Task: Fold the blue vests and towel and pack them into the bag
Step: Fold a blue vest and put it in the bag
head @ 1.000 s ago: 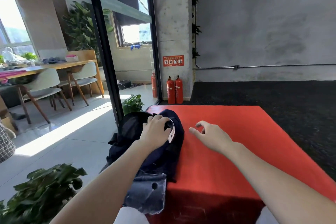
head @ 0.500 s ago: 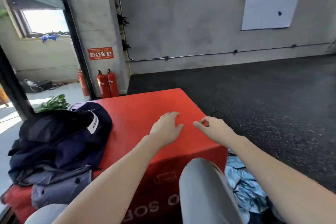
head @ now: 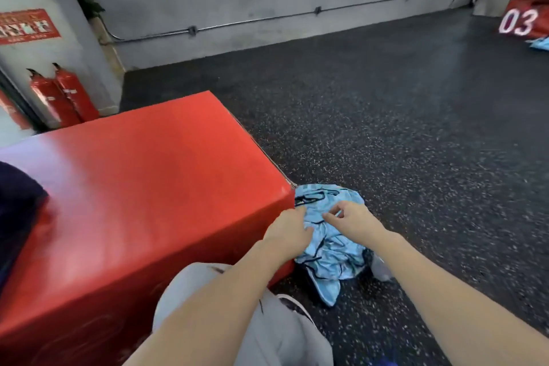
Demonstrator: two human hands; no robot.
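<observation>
A crumpled pile of light blue vests with dark trim lies on the dark floor, against the right end of the red box. My left hand hovers over the pile's left side, fingers spread, at the box's corner. My right hand is over the top of the pile with its fingers bent and apart, holding nothing. A dark bundle, a bag or dark clothes, rests on the box at the far left, mostly cut off. I see no towel.
My knee in grey trousers is at the bottom centre. Two red fire extinguishers stand by the pillar at the left. Another red box marked 03 with blue cloth beside it sits at the far right. Speckled dark floor spreads to the right.
My view has swung right and down. My left hand left the dark bundle on the box, and both hands moved over the box's right end down to the blue pile.
</observation>
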